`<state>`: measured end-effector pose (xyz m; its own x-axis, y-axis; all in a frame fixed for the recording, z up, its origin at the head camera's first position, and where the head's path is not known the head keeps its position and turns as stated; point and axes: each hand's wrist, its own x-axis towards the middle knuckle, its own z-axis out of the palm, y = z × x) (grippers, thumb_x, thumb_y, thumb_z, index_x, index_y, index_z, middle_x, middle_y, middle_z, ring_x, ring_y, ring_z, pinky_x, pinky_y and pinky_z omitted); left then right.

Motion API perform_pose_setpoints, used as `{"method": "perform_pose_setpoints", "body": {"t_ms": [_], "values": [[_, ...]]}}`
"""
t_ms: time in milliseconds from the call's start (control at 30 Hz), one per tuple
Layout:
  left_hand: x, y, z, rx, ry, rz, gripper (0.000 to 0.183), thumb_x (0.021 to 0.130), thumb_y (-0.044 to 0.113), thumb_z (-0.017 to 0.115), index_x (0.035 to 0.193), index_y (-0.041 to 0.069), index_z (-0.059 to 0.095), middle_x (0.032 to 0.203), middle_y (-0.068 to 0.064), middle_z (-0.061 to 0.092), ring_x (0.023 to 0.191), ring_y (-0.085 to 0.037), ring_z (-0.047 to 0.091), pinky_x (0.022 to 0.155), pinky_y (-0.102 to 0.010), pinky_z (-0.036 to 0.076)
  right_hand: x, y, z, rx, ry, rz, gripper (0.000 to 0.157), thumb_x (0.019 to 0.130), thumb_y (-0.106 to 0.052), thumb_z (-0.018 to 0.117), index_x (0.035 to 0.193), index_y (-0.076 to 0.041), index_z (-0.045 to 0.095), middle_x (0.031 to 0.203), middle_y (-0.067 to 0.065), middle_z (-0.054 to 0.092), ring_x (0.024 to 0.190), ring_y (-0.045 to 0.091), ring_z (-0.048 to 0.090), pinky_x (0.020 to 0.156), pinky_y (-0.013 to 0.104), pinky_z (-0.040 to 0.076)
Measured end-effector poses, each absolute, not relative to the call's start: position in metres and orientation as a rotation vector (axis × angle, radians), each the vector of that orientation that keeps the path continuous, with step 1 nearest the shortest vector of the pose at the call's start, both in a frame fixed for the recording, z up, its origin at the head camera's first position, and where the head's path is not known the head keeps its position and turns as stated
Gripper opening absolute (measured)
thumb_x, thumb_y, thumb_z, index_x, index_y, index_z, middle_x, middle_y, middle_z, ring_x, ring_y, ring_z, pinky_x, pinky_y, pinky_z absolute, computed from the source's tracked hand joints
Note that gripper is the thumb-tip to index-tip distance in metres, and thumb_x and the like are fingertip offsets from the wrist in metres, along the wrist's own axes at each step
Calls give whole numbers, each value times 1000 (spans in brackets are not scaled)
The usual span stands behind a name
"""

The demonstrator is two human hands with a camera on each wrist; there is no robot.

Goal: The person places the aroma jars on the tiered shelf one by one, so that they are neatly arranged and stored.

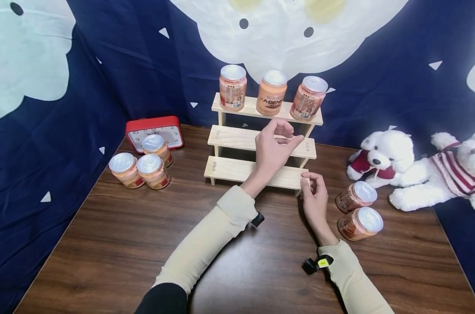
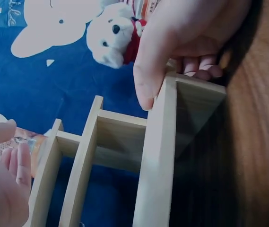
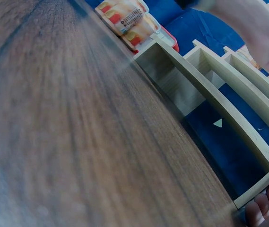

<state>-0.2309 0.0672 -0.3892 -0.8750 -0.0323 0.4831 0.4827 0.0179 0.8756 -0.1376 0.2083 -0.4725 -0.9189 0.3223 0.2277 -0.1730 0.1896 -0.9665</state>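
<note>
A three-tier wooden display shelf (image 1: 237, 168) stands on the table. My right hand (image 1: 316, 196) grips the right end of its lowest tier; in the left wrist view the right thumb (image 2: 146, 92) lies on the board, with fingers curled behind it. My left hand (image 1: 274, 146) is held over the middle tier, fingers loosely bent and holding nothing. Just beyond it, on the top tier, stand three orange jars with silver lids: a left jar (image 1: 233, 89), a middle jar (image 1: 271, 96) and a right jar (image 1: 309, 100). The right wrist view shows only the right hand's fingertips (image 3: 262, 205).
Three similar jars (image 1: 150, 171) cluster on the left before a red clock (image 1: 176, 131). Two more jars (image 1: 359, 224) stand to the right of my right hand. White plush dogs (image 1: 394, 152) sit at the far right, and a dark blue patterned cloth (image 1: 158, 83) hangs behind the table.
</note>
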Motion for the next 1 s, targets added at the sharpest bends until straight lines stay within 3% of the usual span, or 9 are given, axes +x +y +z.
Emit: {"method": "perform_pose_setpoints", "body": {"t_ms": [233,500,800,1000], "values": [[-210,47,-410,-590,-1960,-1933,34,88,5,94,111,1,69,108,-18,75,98,-26,77,82,-28,66,-136,208,-469,-151,-2099,1785,19,109,5,59,123,17,62,78,-3,52,62,9,49,58,15,44],[-189,21,-423,-659,-1944,-1936,33,90,3,92,112,-2,68,108,-25,74,98,-42,75,83,-31,66,-135,206,-467,-152,-2103,1783,19,110,5,59,123,17,61,78,-4,52,62,8,49,58,16,45],[-171,-5,-429,-587,-1946,-1888,27,90,3,90,108,0,71,104,-14,74,93,-24,74,79,-32,66,-142,212,-483,-171,-2087,1776,18,110,6,58,124,17,62,76,-2,51,62,8,49,57,16,44],[-160,-25,-435,-573,-1943,-1900,25,90,0,89,108,-1,71,104,-15,75,87,-23,75,76,-32,66,-150,220,-503,-172,-2087,1769,19,111,1,60,127,11,64,76,-6,51,62,6,49,57,16,44]]}}
